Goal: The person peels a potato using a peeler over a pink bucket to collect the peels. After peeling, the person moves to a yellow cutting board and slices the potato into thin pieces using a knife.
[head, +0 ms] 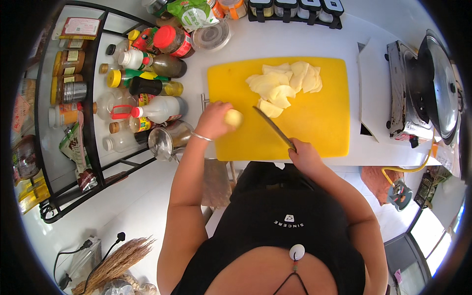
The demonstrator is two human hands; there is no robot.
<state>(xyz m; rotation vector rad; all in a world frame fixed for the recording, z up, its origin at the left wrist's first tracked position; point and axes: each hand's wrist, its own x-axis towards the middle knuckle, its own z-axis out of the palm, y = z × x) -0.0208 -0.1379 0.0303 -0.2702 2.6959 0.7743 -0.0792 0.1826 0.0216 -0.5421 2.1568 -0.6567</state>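
Observation:
A yellow cutting board (pixel 317 125) lies on the white counter in front of me. Over its left edge, my left hand (pixel 215 120) holds a peeled, pale yellow potato (pixel 233 118). My right hand (pixel 305 155) grips the handle of a knife (pixel 274 127) at the board's near edge; the blade points up and to the left. The knife's tip is beside the lowest slice of a loose pile of potato slices (pixel 271 86), which spreads over the upper middle of the board. The knife and the potato in my left hand are apart.
Bottles and jars (pixel 158 108) crowd the left side by a black metal rack (pixel 92 92). A steel pot (pixel 166 140) stands near my left forearm. Seasoning boxes (pixel 295 13) line the back. On the right is a gas stove (pixel 409 92) with a lidded wok (pixel 440 88).

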